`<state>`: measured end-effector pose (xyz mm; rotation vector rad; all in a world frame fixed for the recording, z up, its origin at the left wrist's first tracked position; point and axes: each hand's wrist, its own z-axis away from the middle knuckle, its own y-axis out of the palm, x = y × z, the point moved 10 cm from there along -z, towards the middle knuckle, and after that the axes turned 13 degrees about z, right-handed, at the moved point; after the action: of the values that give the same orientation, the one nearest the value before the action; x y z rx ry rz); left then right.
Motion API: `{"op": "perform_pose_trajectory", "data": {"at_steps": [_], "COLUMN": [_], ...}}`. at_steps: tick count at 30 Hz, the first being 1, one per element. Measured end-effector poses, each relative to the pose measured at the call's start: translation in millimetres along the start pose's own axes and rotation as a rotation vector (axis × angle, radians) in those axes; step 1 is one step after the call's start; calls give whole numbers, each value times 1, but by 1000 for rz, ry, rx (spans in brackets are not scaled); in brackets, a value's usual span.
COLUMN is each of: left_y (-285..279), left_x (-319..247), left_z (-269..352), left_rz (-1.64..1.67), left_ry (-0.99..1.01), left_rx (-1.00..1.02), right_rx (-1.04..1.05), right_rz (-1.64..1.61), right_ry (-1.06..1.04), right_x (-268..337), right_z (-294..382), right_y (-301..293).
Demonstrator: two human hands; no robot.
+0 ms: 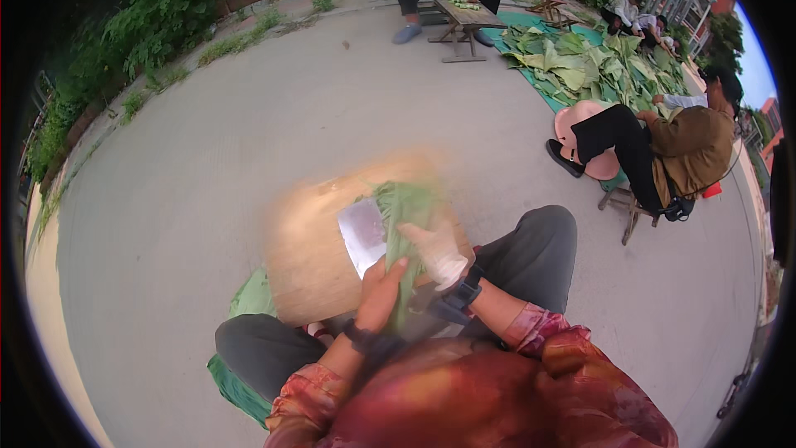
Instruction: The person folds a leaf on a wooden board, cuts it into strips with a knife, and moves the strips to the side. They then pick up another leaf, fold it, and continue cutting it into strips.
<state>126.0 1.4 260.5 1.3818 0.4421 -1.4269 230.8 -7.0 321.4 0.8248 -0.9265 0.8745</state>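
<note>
A low wooden board (311,261) stands before me, between my knees. On it lies a long bundle of green leaves (407,205), its lower end hanging past the near edge towards my lap. My left hand (379,292) is bare and grips the lower part of the bundle, thumb along its side. My right hand (438,255), in a pale glove and blurred, holds the bundle higher up from the right. A broad cleaver blade (362,233) lies left of the leaves. Its handle is hidden, and I cannot tell if my left hand touches it.
Green cloth or sheeting (239,392) and a pale green leaf (254,295) lie by my left knee. Ahead, a person works at a small wooden bench (463,12). At right, another sits near a pink basin (567,124), beside large leaves (578,62) heaped on green sheeting.
</note>
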Motion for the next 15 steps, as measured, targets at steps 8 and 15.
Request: {"op": "perform_pose_trajectory", "data": {"at_steps": [8, 15], "left_y": [-14, 7], "left_x": [-12, -28], "left_z": [11, 19], "left_rz": [-240, -595], "left_ry": [280, 176], "left_rx": [-65, -64], "right_rx": [-18, -72], "right_rz": [-65, -124], "right_ry": [-116, -112], "right_x": [-59, -53], "right_z": [-51, -56], "right_y": [-1, -27]}}
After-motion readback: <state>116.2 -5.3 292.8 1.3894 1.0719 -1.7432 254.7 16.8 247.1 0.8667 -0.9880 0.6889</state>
